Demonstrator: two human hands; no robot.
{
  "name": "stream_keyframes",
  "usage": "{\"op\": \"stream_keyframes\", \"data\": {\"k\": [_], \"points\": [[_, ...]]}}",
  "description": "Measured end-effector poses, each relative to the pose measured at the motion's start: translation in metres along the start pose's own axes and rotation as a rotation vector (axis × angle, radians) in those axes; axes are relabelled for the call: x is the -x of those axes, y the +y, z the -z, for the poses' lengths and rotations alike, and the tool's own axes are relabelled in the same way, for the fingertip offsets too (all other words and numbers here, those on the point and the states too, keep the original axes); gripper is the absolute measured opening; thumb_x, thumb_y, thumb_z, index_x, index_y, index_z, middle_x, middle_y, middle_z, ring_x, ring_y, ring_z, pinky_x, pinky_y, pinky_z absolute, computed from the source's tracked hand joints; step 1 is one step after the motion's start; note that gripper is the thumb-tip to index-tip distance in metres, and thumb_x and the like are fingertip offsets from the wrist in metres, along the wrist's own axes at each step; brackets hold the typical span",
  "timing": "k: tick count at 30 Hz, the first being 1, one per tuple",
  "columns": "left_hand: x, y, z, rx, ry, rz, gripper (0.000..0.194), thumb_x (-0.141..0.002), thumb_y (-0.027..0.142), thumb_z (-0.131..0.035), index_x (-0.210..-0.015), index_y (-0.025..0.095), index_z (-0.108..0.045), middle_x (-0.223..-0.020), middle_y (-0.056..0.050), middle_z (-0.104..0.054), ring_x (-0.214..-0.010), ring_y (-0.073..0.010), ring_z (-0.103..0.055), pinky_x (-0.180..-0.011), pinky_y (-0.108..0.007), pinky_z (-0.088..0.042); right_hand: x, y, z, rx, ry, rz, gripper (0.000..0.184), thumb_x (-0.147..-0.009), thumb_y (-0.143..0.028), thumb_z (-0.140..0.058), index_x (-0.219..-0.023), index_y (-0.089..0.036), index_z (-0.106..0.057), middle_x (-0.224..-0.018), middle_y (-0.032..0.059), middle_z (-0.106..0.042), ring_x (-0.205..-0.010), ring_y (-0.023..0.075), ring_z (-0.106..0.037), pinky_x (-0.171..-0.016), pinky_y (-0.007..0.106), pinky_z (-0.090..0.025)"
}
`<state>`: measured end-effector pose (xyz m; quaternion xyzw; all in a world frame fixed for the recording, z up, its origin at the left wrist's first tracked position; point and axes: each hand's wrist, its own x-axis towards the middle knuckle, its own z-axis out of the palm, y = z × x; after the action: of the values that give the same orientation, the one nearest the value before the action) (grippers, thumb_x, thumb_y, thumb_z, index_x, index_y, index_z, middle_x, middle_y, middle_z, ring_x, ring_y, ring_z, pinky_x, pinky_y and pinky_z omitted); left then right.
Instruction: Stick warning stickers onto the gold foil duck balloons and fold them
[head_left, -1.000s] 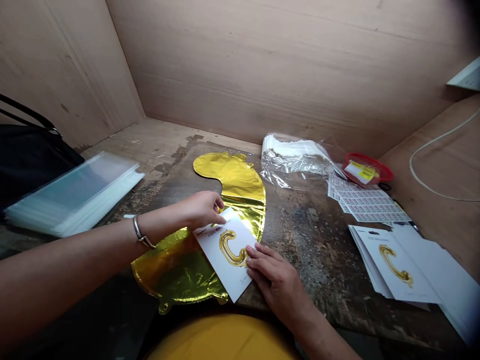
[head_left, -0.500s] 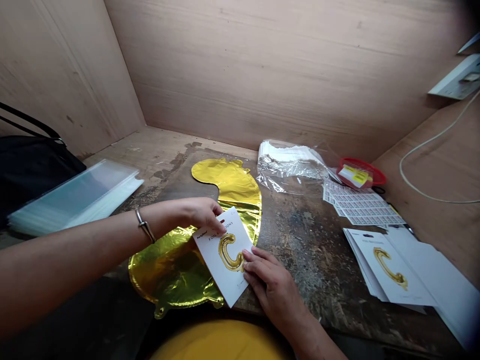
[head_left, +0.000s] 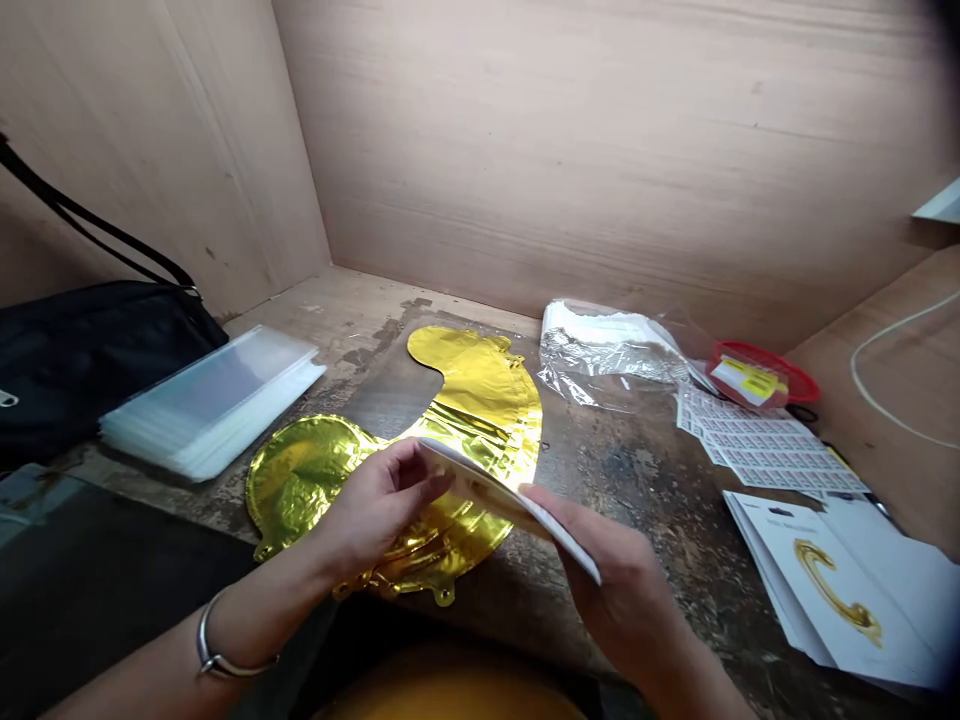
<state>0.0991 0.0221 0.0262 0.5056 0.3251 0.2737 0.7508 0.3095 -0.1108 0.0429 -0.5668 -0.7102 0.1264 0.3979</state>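
Note:
A folded balloon card (head_left: 517, 505) is tilted nearly edge-on between my two hands, raised above the table. My left hand (head_left: 382, 505), with a silver bangle at the wrist, pinches its left end between thumb and fingers. Round the card's right end my right hand (head_left: 615, 560) is closed, thumb on the upper edge. Beneath the hands a flat gold foil balloon (head_left: 480, 385) shaped like a letter C lies on the dark worn tabletop (head_left: 645, 500). The left forearm and hand cover part of its lower curve.
Left, clear plastic sleeves (head_left: 217, 400) lie stacked beside a black bag (head_left: 97, 350). At the back is a clear bag of white pieces (head_left: 607, 340). Rightward are a red basket (head_left: 795, 375), sticker sheets (head_left: 772, 440) and more printed cards (head_left: 825, 580). Wooden panels (head_left: 562, 150) enclose the table.
Both hands have lifted the card off the balloon and tipped it from face-up to edge-on. My left hand has shifted to the card's left end. The view has turned slightly left.

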Motion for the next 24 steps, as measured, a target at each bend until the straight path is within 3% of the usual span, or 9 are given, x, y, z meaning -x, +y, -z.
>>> {"op": "stream_keyframes", "data": {"k": [4, 8, 10, 12, 14, 17, 19, 22, 24], "points": [[0.017, 0.001, 0.001, 0.186, -0.005, 0.126, 0.078, -0.075, 0.077, -0.058, -0.123, 0.016, -0.060, -0.125, -0.017, -0.064, -0.108, -0.0298, -0.065, -0.089, -0.042, -0.056, -0.012, 0.003, -0.008, 0.406, 0.038, 0.421, 0.065, -0.088, 0.001, -0.050, -0.150, -0.012, -0.036, -0.130, 0.0200, -0.062, -0.123, 0.0289, -0.059, -0.104, 0.043, -0.050], [0.023, -0.002, 0.002, 0.259, 0.133, 0.258, 0.055, -0.068, 0.044, -0.083, -0.111, 0.015, -0.066, -0.110, -0.015, -0.072, -0.091, -0.0263, -0.071, -0.073, -0.036, -0.062, -0.015, 0.005, -0.020, 0.379, -0.131, 0.494, 0.060, -0.091, -0.003, -0.047, -0.150, -0.010, -0.036, -0.131, 0.0199, -0.061, -0.130, 0.0319, -0.052, -0.106, 0.050, -0.047], [0.021, -0.007, 0.007, 0.212, 0.190, 0.230, 0.046, -0.067, 0.030, -0.084, -0.106, 0.014, -0.067, -0.102, -0.013, -0.074, -0.083, -0.0234, -0.072, -0.064, -0.029, -0.061, -0.011, 0.005, -0.019, 0.264, -0.130, 0.345, 0.061, -0.090, -0.008, -0.052, -0.149, -0.017, -0.038, -0.145, 0.0159, -0.050, -0.142, 0.0331, -0.034, -0.111, 0.055, -0.038], [0.018, -0.012, 0.010, 0.173, 0.217, 0.210, 0.042, -0.071, 0.029, -0.081, -0.107, 0.015, -0.066, -0.102, -0.013, -0.074, -0.080, -0.0224, -0.072, -0.058, -0.026, -0.061, -0.006, 0.005, -0.016, 0.003, -0.062, 0.043, 0.069, -0.089, -0.020, -0.060, -0.152, -0.023, -0.032, -0.156, 0.0114, -0.032, -0.146, 0.0331, -0.021, -0.115, 0.056, -0.029], [0.017, -0.019, 0.008, 0.115, 0.235, 0.187, 0.042, -0.074, 0.031, -0.078, -0.110, 0.016, -0.064, -0.105, -0.013, -0.074, -0.081, -0.0226, -0.073, -0.057, -0.026, -0.060, -0.004, 0.005, -0.018, -0.455, -0.026, -0.306, 0.074, -0.087, -0.041, -0.063, -0.152, -0.023, -0.031, -0.158, 0.0131, -0.028, -0.144, 0.0349, -0.029, -0.113, 0.057, -0.032], [0.015, -0.027, -0.003, -0.018, 0.224, 0.146, 0.042, -0.078, 0.038, -0.073, -0.112, 0.015, -0.064, -0.104, -0.014, -0.074, -0.083, -0.0252, -0.073, -0.059, -0.029, -0.061, -0.007, 0.005, -0.036, -1.107, -0.079, -0.705, 0.073, -0.079, -0.058, -0.068, -0.138, -0.017, -0.054, -0.142, 0.0198, -0.052, -0.127, 0.0396, -0.053, -0.100, 0.058, -0.047], [0.014, -0.028, -0.001, -0.135, 0.204, 0.114, 0.044, -0.080, 0.042, -0.068, -0.113, 0.013, -0.064, -0.102, -0.015, -0.074, -0.085, -0.0276, -0.073, -0.063, -0.034, -0.062, -0.011, 0.007, -0.051, -1.252, -0.005, -0.847, 0.061, -0.074, -0.050, -0.076, -0.122, -0.013, -0.066, -0.124, 0.0198, -0.066, -0.115, 0.0389, -0.063, -0.096, 0.056, -0.050], [0.009, -0.013, 0.037, -0.406, 0.292, 0.016, 0.055, -0.082, 0.047, -0.063, -0.128, 0.018, -0.056, -0.115, -0.014, -0.071, -0.101, -0.0319, -0.069, -0.085, -0.048, -0.058, -0.013, 0.017, -0.055, -1.196, 0.277, -0.900, 0.043, -0.070, -0.039, -0.083, -0.103, -0.014, -0.073, -0.103, 0.0143, -0.076, -0.099, 0.0338, -0.071, -0.094, 0.051, -0.054], [0.007, 0.001, 0.081, -0.785, 0.472, -0.107, 0.059, -0.086, 0.047, -0.055, -0.138, 0.022, -0.049, -0.136, -0.014, -0.059, -0.129, -0.0361, -0.051, -0.108, -0.058, -0.037, -0.011, 0.029, -0.043, -1.103, 0.421, -0.914, 0.043, -0.065, -0.037, -0.086, -0.099, -0.015, -0.073, -0.098, 0.0119, -0.077, -0.095, 0.0331, -0.072, -0.092, 0.050, -0.056]]}}
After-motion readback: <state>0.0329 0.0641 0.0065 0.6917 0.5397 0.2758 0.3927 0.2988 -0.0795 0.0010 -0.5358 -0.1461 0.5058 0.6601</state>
